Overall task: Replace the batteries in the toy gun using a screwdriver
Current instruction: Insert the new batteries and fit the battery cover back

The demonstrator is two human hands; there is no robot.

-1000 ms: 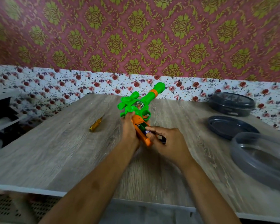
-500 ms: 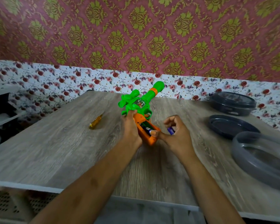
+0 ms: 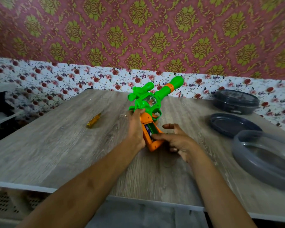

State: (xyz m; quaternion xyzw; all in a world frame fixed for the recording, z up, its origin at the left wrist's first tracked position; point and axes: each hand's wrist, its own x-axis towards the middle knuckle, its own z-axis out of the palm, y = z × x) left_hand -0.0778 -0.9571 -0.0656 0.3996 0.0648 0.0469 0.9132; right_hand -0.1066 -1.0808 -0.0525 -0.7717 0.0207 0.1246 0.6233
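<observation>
**Q:** How many hands are there, and how do they hold?

**A:** Two. The left hand [image 3: 135, 129] wraps one gun [image 3: 148, 102] by its orange handle, muzzle raised away. The right hand [image 3: 176, 140], just right of that grip, presses its thumb on one battery [image 3: 147, 129] in the open bay, forefinger straight.

**Q:** What else is there?

**A:** One screwdriver [image 3: 93, 122] lies on the table [image 3: 56, 153], well left of the grip. Far right are one tub [image 3: 235, 101], one lid [image 3: 232, 124] and one bowl [image 3: 262, 155].

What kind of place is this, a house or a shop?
Probably a room in a home: red-and-gold patterned wallpaper, a grey wood-grain table, and round dark plastic containers on the table's right side.
</observation>
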